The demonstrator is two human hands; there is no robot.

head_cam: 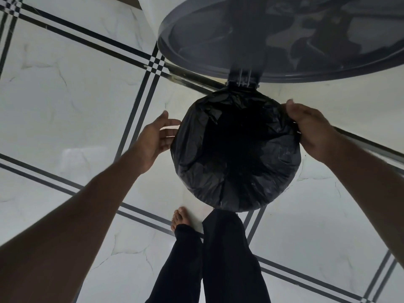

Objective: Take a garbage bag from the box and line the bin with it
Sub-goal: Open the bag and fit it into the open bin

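Item: garbage bag [236,154] over bin, right hand [314,130] pinching its edge, left hand [156,138] open alongside (we risk tearing it if overstretched).

Both bare arms are stretched forward and downward. The left hand [156,139] is held open, palm turned inward, fingers straight and slightly spread, thumb raised. The right hand [311,130] is turned palm down, its fingers curled over and hidden from view, thumb extended forward. Two legs in dark trousers are seen below, one bare foot [180,216] planted flat.
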